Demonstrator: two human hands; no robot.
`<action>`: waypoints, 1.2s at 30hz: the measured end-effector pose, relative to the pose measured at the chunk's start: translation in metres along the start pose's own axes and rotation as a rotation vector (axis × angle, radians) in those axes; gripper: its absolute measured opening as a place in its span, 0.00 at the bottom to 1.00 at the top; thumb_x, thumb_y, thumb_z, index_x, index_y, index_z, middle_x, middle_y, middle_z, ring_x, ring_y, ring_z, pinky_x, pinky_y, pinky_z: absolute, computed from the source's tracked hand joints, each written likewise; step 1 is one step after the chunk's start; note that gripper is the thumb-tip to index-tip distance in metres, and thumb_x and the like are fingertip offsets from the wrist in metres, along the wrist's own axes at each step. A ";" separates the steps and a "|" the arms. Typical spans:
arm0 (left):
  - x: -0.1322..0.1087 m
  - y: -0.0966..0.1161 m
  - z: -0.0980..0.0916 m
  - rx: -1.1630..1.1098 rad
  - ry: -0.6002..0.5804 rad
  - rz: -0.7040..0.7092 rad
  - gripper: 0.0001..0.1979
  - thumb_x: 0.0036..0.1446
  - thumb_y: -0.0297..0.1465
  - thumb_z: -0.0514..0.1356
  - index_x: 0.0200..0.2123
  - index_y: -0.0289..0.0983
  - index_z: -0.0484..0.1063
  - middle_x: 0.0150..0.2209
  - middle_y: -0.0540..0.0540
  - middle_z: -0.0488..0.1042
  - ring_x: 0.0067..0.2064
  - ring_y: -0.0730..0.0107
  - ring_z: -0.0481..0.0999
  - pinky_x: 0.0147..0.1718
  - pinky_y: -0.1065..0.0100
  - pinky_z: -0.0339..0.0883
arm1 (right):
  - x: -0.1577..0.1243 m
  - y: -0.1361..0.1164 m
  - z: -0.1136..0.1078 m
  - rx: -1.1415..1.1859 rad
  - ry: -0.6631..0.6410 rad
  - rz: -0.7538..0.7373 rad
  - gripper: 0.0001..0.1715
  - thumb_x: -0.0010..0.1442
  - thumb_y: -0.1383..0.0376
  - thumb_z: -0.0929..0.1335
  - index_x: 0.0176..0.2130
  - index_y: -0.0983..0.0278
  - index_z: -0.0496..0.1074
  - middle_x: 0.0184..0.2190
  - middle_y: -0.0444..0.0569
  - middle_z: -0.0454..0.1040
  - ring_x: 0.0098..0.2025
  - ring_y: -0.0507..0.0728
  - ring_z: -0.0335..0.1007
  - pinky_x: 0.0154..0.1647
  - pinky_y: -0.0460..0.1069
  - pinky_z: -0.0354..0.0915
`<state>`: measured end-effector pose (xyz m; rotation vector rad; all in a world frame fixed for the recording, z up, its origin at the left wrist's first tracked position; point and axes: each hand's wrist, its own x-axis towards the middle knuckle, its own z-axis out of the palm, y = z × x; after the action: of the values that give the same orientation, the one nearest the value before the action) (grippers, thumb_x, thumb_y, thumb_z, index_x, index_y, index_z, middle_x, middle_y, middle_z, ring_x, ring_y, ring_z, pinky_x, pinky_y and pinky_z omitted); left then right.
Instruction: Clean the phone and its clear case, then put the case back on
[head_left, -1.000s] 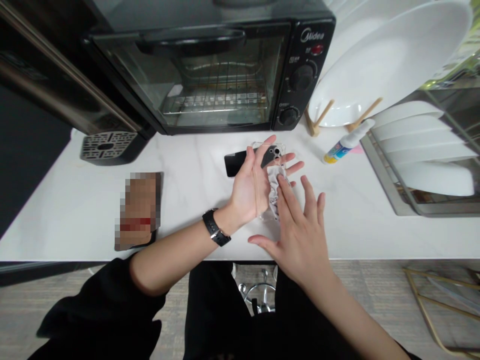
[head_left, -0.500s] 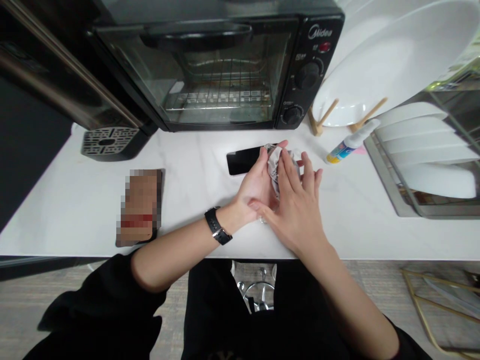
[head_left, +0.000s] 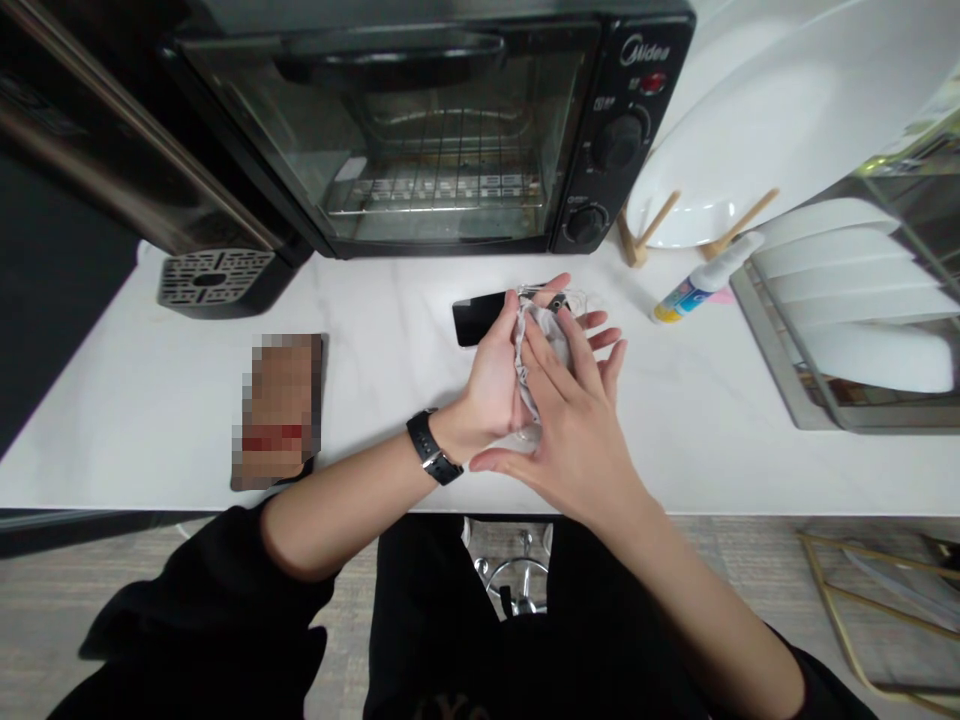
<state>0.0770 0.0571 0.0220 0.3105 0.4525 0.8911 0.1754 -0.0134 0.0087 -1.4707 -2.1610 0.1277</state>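
My left hand [head_left: 491, 385] is raised over the white counter [head_left: 150, 400] and grips a clear phone case [head_left: 576, 297] by its edges, palm turned right. A crumpled grey cloth [head_left: 534, 330] lies against the case. My right hand [head_left: 581, 440] presses that cloth onto the case with flat, stretched fingers and its thumb out to the left. A black phone [head_left: 476, 318] lies on the counter just behind my hands. A black watch [head_left: 431, 447] is on my left wrist.
A black toaster oven [head_left: 450, 130] stands at the back, with a drip tray [head_left: 214, 275] to its left. A small spray bottle [head_left: 701, 280] lies right of my hands. A dish rack [head_left: 787, 380] with white plates is at the right. A blurred flat object [head_left: 281, 410] lies at the left.
My right hand slid forward along the case with the cloth, then drew back a little. My left hand kept hold of the case and closed more around it.
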 end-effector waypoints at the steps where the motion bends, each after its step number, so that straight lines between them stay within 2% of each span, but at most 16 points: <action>1: 0.000 0.001 -0.002 0.005 -0.007 0.020 0.31 0.78 0.52 0.42 0.76 0.51 0.61 0.55 0.43 0.84 0.67 0.49 0.79 0.70 0.41 0.65 | -0.004 -0.002 0.000 0.012 -0.002 -0.012 0.59 0.68 0.30 0.59 0.75 0.71 0.59 0.79 0.56 0.57 0.83 0.75 0.40 0.81 0.79 0.29; 6: 0.001 0.006 -0.007 0.027 -0.040 0.066 0.32 0.78 0.52 0.43 0.76 0.48 0.61 0.58 0.40 0.82 0.68 0.47 0.78 0.71 0.41 0.63 | -0.028 -0.014 -0.004 0.015 -0.025 -0.037 0.67 0.64 0.25 0.60 0.76 0.73 0.58 0.78 0.60 0.59 0.83 0.76 0.42 0.80 0.80 0.32; 9: 0.002 0.005 -0.008 0.068 -0.051 0.095 0.33 0.77 0.54 0.44 0.76 0.49 0.60 0.54 0.41 0.83 0.66 0.49 0.79 0.70 0.42 0.63 | -0.044 -0.019 -0.010 0.001 -0.029 -0.038 0.62 0.65 0.28 0.62 0.73 0.73 0.63 0.75 0.60 0.64 0.82 0.76 0.47 0.80 0.80 0.33; 12: 0.001 0.003 -0.008 0.103 -0.038 0.119 0.33 0.76 0.55 0.44 0.76 0.50 0.61 0.54 0.41 0.83 0.66 0.48 0.78 0.71 0.40 0.61 | -0.059 -0.022 -0.015 -0.040 -0.011 -0.018 0.56 0.67 0.30 0.62 0.69 0.73 0.69 0.73 0.58 0.69 0.80 0.75 0.51 0.82 0.75 0.29; 17: -0.002 0.004 -0.002 0.110 0.003 0.113 0.32 0.76 0.56 0.46 0.75 0.52 0.62 0.57 0.43 0.82 0.68 0.48 0.76 0.71 0.37 0.58 | -0.071 -0.021 -0.011 -0.180 0.022 0.049 0.56 0.72 0.33 0.55 0.68 0.77 0.69 0.72 0.60 0.70 0.80 0.78 0.50 0.81 0.74 0.21; 21: -0.002 0.004 0.001 0.149 -0.009 0.128 0.31 0.77 0.55 0.43 0.74 0.52 0.63 0.54 0.44 0.82 0.67 0.49 0.77 0.71 0.38 0.60 | -0.069 -0.015 -0.004 -0.221 0.019 0.106 0.56 0.72 0.33 0.53 0.73 0.74 0.63 0.74 0.62 0.67 0.82 0.81 0.43 0.78 0.81 0.27; 25: -0.001 0.002 0.000 0.118 0.012 0.120 0.31 0.75 0.56 0.47 0.73 0.52 0.65 0.61 0.43 0.80 0.68 0.46 0.76 0.68 0.42 0.65 | -0.063 -0.009 0.000 -0.229 0.000 0.115 0.57 0.72 0.34 0.53 0.77 0.74 0.55 0.78 0.62 0.60 0.82 0.83 0.37 0.77 0.83 0.29; 29: -0.001 -0.003 -0.002 0.115 0.018 0.092 0.31 0.75 0.55 0.48 0.74 0.52 0.64 0.62 0.42 0.80 0.67 0.46 0.77 0.66 0.43 0.69 | -0.052 -0.002 0.002 -0.227 0.004 0.127 0.56 0.74 0.36 0.52 0.79 0.73 0.48 0.80 0.60 0.54 0.83 0.83 0.34 0.76 0.85 0.31; 36: 0.002 -0.007 0.001 0.047 0.066 -0.034 0.31 0.77 0.53 0.43 0.76 0.51 0.59 0.63 0.44 0.79 0.67 0.49 0.78 0.67 0.44 0.70 | -0.017 0.016 0.004 -0.173 0.019 0.162 0.55 0.73 0.37 0.55 0.79 0.72 0.49 0.80 0.61 0.54 0.83 0.81 0.34 0.75 0.86 0.30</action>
<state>0.0832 0.0549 0.0196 0.3158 0.5391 0.8606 0.1917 -0.0210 -0.0070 -1.7370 -2.0795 -0.0180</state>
